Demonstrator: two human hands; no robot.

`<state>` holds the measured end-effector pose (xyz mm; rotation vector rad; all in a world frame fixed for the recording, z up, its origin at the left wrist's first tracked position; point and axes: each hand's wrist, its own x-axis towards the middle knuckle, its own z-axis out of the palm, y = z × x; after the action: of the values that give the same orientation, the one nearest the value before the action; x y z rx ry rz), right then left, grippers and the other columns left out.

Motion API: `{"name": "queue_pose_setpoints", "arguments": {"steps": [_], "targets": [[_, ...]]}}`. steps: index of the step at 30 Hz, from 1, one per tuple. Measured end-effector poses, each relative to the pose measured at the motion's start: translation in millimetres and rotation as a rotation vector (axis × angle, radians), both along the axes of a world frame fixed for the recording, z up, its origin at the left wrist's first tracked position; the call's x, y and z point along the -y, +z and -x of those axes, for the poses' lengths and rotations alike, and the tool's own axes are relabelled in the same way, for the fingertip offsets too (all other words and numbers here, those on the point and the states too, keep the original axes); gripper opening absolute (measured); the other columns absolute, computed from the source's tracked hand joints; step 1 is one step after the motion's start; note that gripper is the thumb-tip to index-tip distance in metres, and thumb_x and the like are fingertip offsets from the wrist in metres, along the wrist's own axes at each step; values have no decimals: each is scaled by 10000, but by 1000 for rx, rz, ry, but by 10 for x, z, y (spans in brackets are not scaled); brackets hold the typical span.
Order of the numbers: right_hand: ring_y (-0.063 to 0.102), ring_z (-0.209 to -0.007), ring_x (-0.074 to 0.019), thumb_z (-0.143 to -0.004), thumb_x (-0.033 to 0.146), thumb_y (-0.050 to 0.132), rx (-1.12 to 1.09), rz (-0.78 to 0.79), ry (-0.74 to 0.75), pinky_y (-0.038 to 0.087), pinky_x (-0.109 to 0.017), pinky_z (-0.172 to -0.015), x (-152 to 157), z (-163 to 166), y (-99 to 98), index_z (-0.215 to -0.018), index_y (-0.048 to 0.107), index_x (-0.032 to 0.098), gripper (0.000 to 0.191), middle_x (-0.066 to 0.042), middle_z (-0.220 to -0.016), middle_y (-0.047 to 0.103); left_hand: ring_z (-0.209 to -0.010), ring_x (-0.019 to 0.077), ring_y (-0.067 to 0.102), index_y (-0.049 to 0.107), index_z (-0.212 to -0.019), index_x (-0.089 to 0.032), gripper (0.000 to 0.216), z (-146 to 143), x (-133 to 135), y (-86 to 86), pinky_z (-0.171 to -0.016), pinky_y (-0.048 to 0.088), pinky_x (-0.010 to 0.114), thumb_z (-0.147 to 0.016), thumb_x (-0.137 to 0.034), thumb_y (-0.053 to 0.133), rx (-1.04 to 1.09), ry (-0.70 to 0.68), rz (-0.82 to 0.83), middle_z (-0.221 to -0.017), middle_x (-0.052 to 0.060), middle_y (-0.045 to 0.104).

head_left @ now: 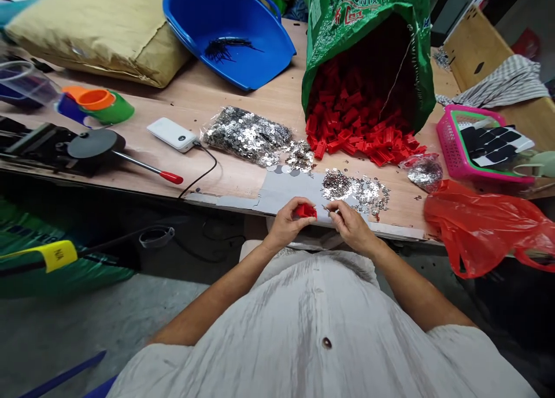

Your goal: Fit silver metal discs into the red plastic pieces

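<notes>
Red piece [307, 211] in left hand [287, 224], right hand [348, 224] pinching metal bit [325, 209]

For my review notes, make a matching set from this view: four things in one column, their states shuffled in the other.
1. Left hand
2. Green sack
3. White power bank
4. Blue scoop

A. Has a black cable at one end
B. Has thin black pieces inside
C. Holds one red part
D. Open, red pieces spilling out

Pairs: 1-C, 2-D, 3-A, 4-B
</notes>
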<state>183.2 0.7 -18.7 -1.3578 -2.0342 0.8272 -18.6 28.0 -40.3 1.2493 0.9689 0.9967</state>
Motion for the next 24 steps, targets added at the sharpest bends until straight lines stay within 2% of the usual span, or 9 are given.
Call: {"name": "queue_pose_setpoints", "arguments": {"steps": [3, 5, 8, 11, 14, 19, 24], "targets": [[584, -689, -149, -1001, 257, 368, -44, 93, 77, 444, -272, -711, 51, 6, 125, -1351, 416, 230, 354, 19, -759, 626, -868, 125, 651, 634, -931, -192, 255, -48, 104, 127, -834, 491, 238, -730, -250, 780, 351, 55, 257, -954, 14, 706], [586, -649, -146, -1006, 299, 379, -7, 106, 111, 438, -268, -693, 72, 37, 174, -1424, 365, 252, 421, 35, -714, 631, -818, 117, 662, 611, -825, -169, 206, -81, 155, 218, -818, 508, 235, -745, -261, 777, 528, 60, 422, -876, 10, 705], [630, -695, -154, -1003, 354, 395, 21, 60, 110, 447, -267, -694, 81, 79, 213, -1402, 432, 262, 411, 4, -815, 692, -738, 108, 658, 599, -742, -140, 172, -129, 203, 328, -824, 535, 258, -784, -217, 746, 717, 50, 590, -759, 4, 679], [670, -799, -170, -1005, 364, 387, 22, 13, 124, 471, -276, -734, 78, 94, 244, -1379, 476, 262, 397, -29, -1001, 726, -732, 119, 664, 635, -765, -115, 114, -172, 230, 390, -844, 558, 295, -863, -171, 648, 809, 99, 714, -764, 29, 683], [683, -909, -198, -1004, 372, 392, 61, -39, 119, 488, -301, -797, 76, 99, 257, -1367, 507, 260, 397, -50, -1138, 711, -755, 132, 673, 658, -803, -97, 157, -203, 250, 404, -852, 568, 306, -915, -155, 565, 842, 132, 774, -786, 54, 689], [696, -932, -206, -1007, 366, 377, 58, -108, 19, 497, -301, -810, 56, 104, 196, -1240, 630, 242, 365, -62, -1083, 734, -776, 150, 687, 656, -775, -95, 215, -249, 282, 380, -905, 567, 348, -935, -152, 525, 861, 187, 742, -807, 74, 693], [692, -948, -180, -1011, 356, 363, -60, 4, 53, 495, -282, -817, 34, 80, 150, -1223, 640, 273, 358, -23, -1121, 725, -837, 175, 704, 649, -779, -104, 207, -284, 288, 379, -996, 530, 414, -935, -154, 522, 845, 211, 785, -844, 79, 704]]}}
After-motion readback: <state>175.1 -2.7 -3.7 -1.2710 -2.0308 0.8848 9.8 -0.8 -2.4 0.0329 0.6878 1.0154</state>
